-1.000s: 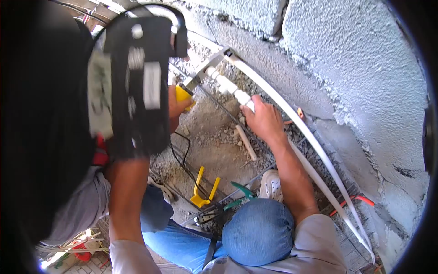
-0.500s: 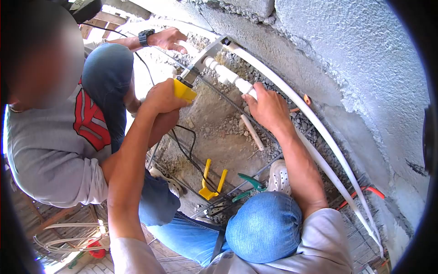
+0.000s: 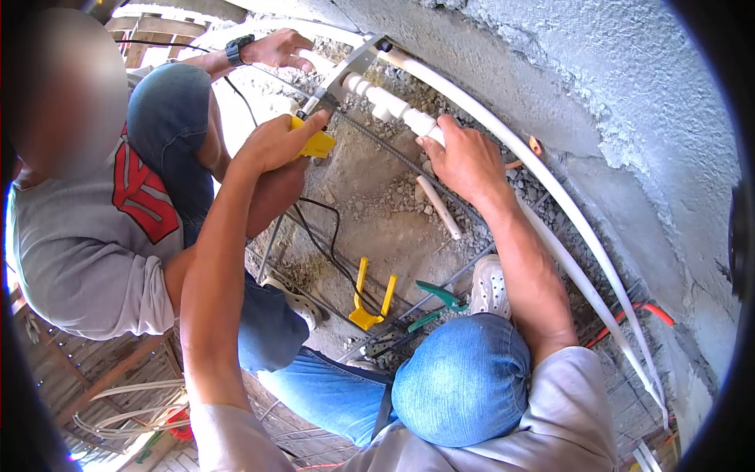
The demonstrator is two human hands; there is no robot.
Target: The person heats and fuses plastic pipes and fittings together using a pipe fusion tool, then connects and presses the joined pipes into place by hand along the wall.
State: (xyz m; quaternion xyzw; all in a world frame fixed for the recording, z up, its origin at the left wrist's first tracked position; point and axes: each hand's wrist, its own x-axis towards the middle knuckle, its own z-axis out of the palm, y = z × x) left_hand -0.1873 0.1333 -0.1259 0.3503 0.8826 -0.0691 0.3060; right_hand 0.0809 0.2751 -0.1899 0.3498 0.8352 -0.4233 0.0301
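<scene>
My left hand [image 3: 275,143] is wrapped round the yellow handle [image 3: 318,145] of a tool with a flat metal plate [image 3: 358,67]. White pipe fittings [image 3: 385,102] touch the plate at their upper end. My right hand [image 3: 465,157] grips the lower end of the white pipe [image 3: 425,124] joined to these fittings. A long white pipe [image 3: 503,132] curves past the plate's far end and down to the right. A co-worker's hand [image 3: 277,49], with a watch on the wrist, is beside the pipe on the plate's other side.
A co-worker [image 3: 94,259] crouches at the left. A rough block wall [image 3: 629,118] rises at the right. On the gravel lie a yellow forked stand [image 3: 366,317], a green-handled tool [image 3: 440,295], a short pipe piece [image 3: 439,208], black cable [image 3: 336,236] and steel bars.
The co-worker, whose dark cap covered much of the left at first, has leaned back, uncovering my left hand and their own hand. The tool and fittings now appear slightly higher in view.
</scene>
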